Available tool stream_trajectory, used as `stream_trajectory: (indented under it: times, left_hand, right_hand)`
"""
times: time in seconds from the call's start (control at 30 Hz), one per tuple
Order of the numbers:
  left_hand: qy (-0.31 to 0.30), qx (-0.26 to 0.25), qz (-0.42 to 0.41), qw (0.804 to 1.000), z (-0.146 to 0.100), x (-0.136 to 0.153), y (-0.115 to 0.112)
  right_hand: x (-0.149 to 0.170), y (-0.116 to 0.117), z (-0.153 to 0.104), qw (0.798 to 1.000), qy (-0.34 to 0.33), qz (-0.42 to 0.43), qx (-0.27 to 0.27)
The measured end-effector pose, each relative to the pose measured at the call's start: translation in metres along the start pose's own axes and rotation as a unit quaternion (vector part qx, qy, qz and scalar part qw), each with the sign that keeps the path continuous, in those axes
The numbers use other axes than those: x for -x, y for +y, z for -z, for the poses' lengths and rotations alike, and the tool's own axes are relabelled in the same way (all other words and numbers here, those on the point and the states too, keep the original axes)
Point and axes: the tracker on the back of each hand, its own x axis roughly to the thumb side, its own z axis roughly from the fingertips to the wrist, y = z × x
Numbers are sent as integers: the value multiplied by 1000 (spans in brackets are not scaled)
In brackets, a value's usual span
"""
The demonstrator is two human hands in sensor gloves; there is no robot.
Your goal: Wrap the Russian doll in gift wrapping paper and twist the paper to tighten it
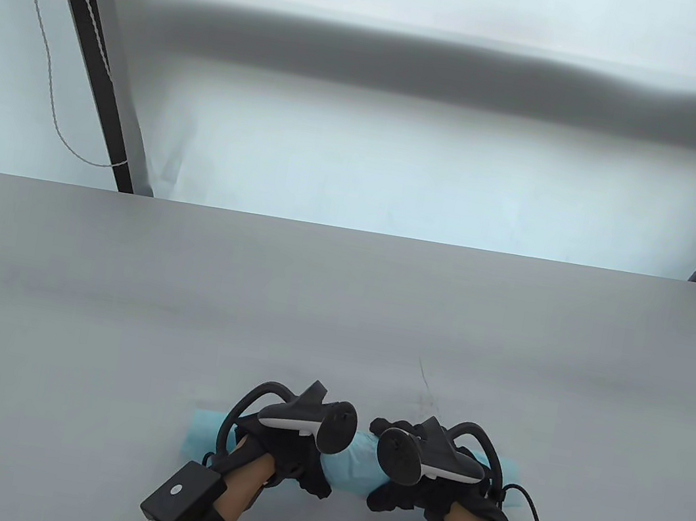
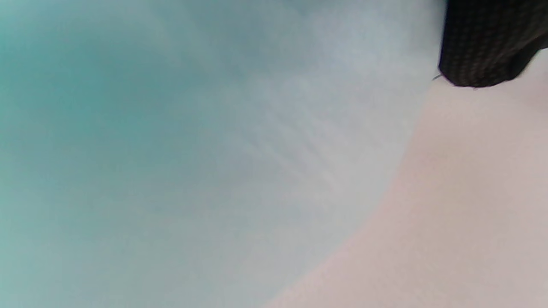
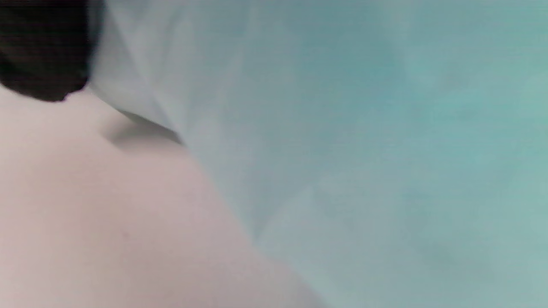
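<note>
Table view showed a light blue roll of wrapping paper [image 1: 353,468] lying crosswise near the front edge of the grey table [image 1: 339,312]. The left hand [image 1: 283,449] and right hand [image 1: 424,480] each curled their fingers around it, side by side. The doll was hidden.

Lying crosswise near the grey desk's [image 1: 119,275] front edge: light-blue rolled wrapping paper [image 1: 353,468], left hand [image 1: 283,446] and right hand [image 1: 424,480] resting on its ends.
</note>
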Motion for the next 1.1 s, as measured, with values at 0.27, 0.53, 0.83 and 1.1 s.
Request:
stream_trajectory:
  times: [0.27,0.53,0.83,1.1]
  left_hand:
    - [64,-78,159,982,-3,-30,2]
    - [12,-181,221,958,4,-39,-3]
    - [1,-191,175,966,2,-33,-3]
    - [7,-267,216,939,-25,-32,4]
  right_hand:
    - [11,0,7,995,36,91,-29]
    - [30,8,15,975,53,200,-77]
    - [28,8,6,983,26,174,-58]
    - [61,-11,-19,922,-31,380,-63]
